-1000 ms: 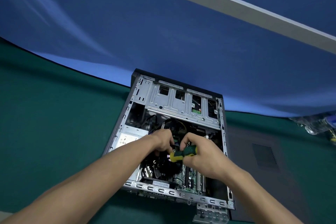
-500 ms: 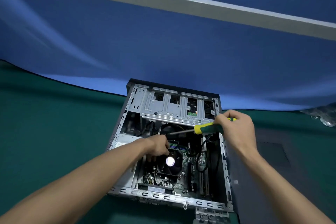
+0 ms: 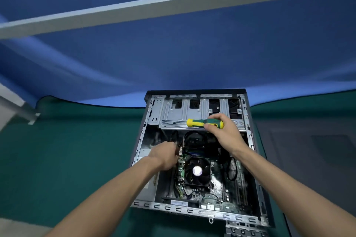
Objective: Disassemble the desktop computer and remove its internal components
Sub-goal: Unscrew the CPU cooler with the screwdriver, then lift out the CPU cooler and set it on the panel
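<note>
Sheet steel is forming the open computer case (image 3: 194, 209), its near rim punched with a row of slots, and it is lying on its side on the counter (image 3: 77, 159), which is wearing a dull green cloth. A blue fabric backdrop (image 3: 173, 54) is hanging behind it, crossed by a pale flat bar (image 3: 173, 5).

The right hand (image 3: 223, 132) is hovering over the far half of the case, its fingers (image 3: 211, 126) curling round the screwdriver (image 3: 205, 123). The tool's handle is smooth plastic, green with yellow ends, and its thin dark shaft is pointing away to the left of those fingers, lying level across the grey drive cage (image 3: 192, 111), a pressed-metal tray with rectangular cut-outs. Whether the shaft is touching the cage cannot be told.

The left hand (image 3: 165, 157) is reaching down inside the case, just left of the motherboard (image 3: 221, 194), with its fingers bending at the board's edge among dark cables (image 3: 192, 136). What they are gripping, if anything, is hidden behind the knuckles.

Just to the right of the left fingers, and nearer the viewer than the right fingers, the square black cooler fan (image 3: 197, 171) is sitting flat on the green board, its round hub glinting. A looped black cable (image 3: 232, 169) is lying below the right wrist.
</note>
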Motion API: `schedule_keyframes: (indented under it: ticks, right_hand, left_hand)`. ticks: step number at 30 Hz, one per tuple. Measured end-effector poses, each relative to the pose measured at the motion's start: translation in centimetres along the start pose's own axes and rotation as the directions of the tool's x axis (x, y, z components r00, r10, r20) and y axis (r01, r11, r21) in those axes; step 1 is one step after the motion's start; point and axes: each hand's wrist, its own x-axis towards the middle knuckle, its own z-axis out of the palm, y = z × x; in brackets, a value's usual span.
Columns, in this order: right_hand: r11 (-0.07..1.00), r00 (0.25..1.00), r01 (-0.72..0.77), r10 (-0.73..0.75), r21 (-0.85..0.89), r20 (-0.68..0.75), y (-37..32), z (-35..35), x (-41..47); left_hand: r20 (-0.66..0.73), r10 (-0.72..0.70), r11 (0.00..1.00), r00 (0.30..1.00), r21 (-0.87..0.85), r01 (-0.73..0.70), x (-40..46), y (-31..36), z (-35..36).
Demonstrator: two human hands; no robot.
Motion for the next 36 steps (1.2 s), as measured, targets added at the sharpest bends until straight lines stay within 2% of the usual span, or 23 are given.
schedule_keyframes:
  ticks: [4, 7, 9, 12, 16, 19, 22, 24, 27, 33, 36]
  right_hand:
    - [0.986, 0.993, 0.116, -0.114, -0.122, 0.028, 0.5, 0.6, 1.6]
    - [0.886, 0.985, 0.175, -0.156, -0.429, 0.079, 1.0, 0.2, 2.7]
    - [0.821, 0.981, 0.196, -0.173, -0.537, 0.093, 1.3, 0.1, 3.3]
    - [0.741, 0.957, 0.283, -0.264, -0.610, 0.122, 1.5, 0.3, 3.8]
    - [0.659, 0.942, 0.302, -0.318, -0.689, 0.110, 1.3, 0.4, 3.7]
    - [0.592, 0.869, 0.394, -0.489, -0.703, 0.075, 1.0, 0.7, 2.4]
    - [0.542, 0.795, 0.526, -0.588, -0.656, 0.151, 1.1, 1.3, 0.4]
    - [0.555, 0.808, 0.546, -0.547, -0.627, 0.220, 2.1, 1.8, -0.7]
    - [0.606, 0.864, 0.496, -0.417, -0.622, 0.282, 4.3, 2.5, -1.5]
    - [0.610, 0.950, 0.310, -0.177, -0.729, 0.256, 7.7, 4.1, -1.3]
    - [0.623, 0.963, 0.257, -0.098, -0.739, 0.252, 8.4, 4.8, -1.2]
  left_hand:
    - [-0.032, -0.052, 0.979, 0.998, -0.197, 0.044, 0.2, -0.2, 0.0]
    - [-0.036, -0.064, 0.975, 0.997, -0.214, 0.054, 0.4, -0.2, 0.1]
    - [-0.036, -0.070, 0.979, 0.997, -0.194, 0.062, 0.6, -0.2, 0.4]
    - [-0.036, -0.077, 0.985, 0.996, -0.156, 0.071, 1.0, -0.2, 0.6]
    - [-0.028, -0.079, 0.995, 0.996, -0.067, 0.077, 1.3, 0.0, 0.8]
    - [-0.009, -0.082, 0.996, 0.997, 0.044, 0.083, 1.9, 0.2, 0.8]
    - [0.005, -0.088, 0.987, 0.996, 0.137, 0.086, 2.8, 0.6, 0.8]
    - [0.009, -0.088, 0.983, 0.996, 0.162, 0.085, 3.5, 0.9, 0.8]
    - [0.062, -0.090, 0.984, 0.994, 0.162, 0.079, 4.5, 1.0, 0.9]
    - [0.294, -0.141, 0.984, 0.945, 0.144, 0.102, 6.4, 0.9, 0.9]
    - [0.323, -0.154, 0.979, 0.934, 0.180, 0.099, 7.0, 1.0, 1.3]
